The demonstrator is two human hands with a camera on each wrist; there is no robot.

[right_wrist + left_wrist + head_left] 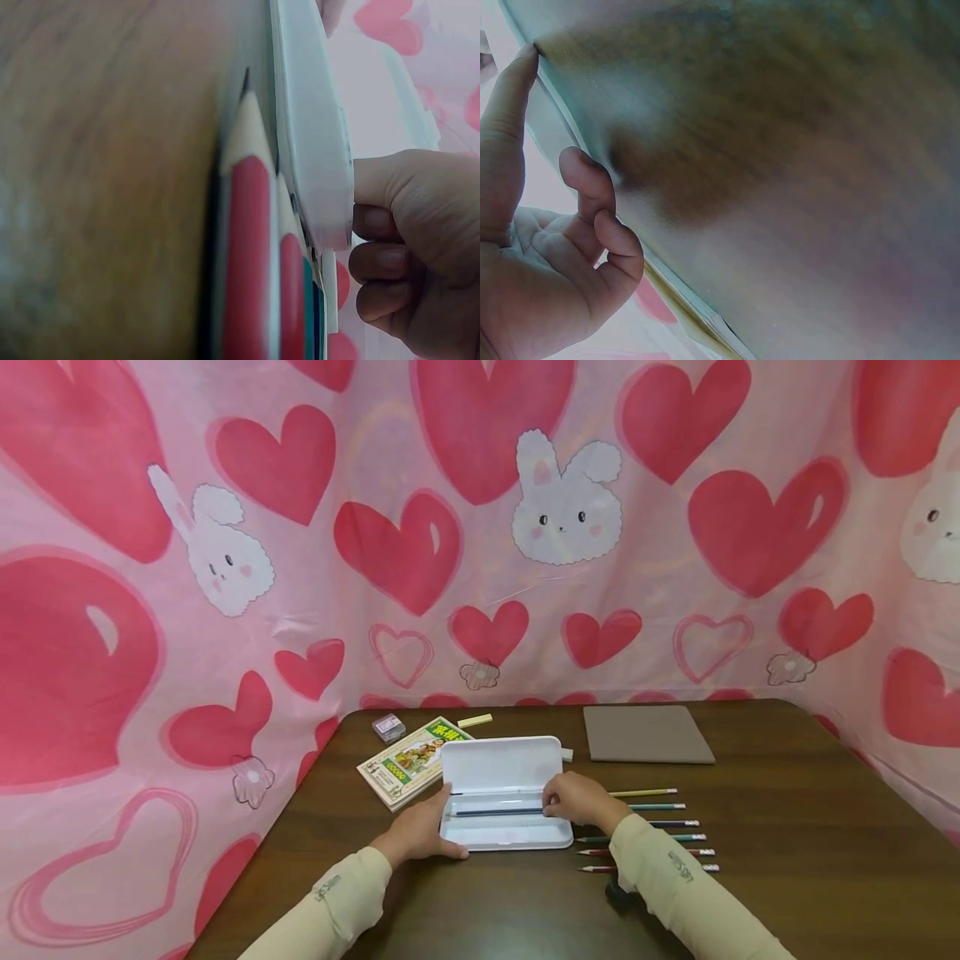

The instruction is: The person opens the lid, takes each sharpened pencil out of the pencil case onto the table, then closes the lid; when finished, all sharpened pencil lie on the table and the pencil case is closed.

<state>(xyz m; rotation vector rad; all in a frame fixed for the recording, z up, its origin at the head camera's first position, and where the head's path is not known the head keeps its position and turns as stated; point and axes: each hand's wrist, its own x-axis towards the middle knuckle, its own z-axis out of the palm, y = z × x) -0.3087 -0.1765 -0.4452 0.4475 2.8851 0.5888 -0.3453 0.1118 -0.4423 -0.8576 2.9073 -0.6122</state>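
Observation:
A white pencil case (501, 762) stands with its lid raised at the middle of the table. My left hand (422, 827) holds its left end, thumb at the front edge and forefinger at the back corner. Inside the case lies a dark blue pencil (491, 812), its tip pointing left. My right hand (581, 797) pinches that pencil near its right end, over the case's right side. In the right wrist view the remaining fingers curl beside the case's end wall (334, 187). The left wrist view shows the thumb touching the case, other fingers bent.
Several pencils (667, 823) lie in a row right of the case, partly under my right forearm. Behind left are comic-style books (416, 760), a small clear box (389, 727) and a yellow strip (476, 721). A grey-brown board (647, 735) lies at the back right.

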